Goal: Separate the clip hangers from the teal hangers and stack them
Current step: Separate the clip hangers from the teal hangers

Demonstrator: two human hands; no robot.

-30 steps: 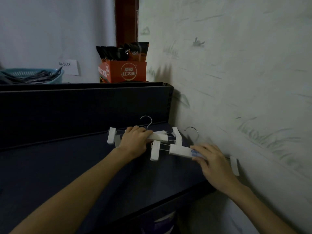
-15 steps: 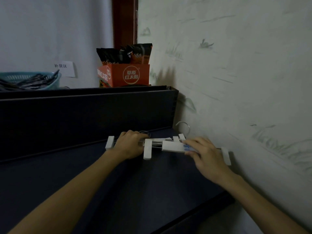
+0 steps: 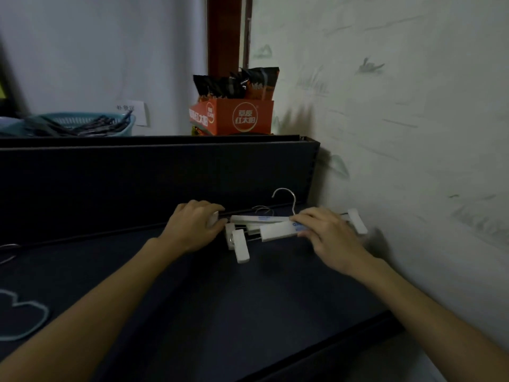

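I am gripping the white clip hangers with left hand and right hand; their hooks are risking tangling.

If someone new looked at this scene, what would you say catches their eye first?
Probably the white clip hangers bunched on the dark surface by the wall, with the left hand gripping one end and the right hand holding the other. One metal hook sticks up above them. Behind, an orange box of dark snack packets sits on the raised ledge.
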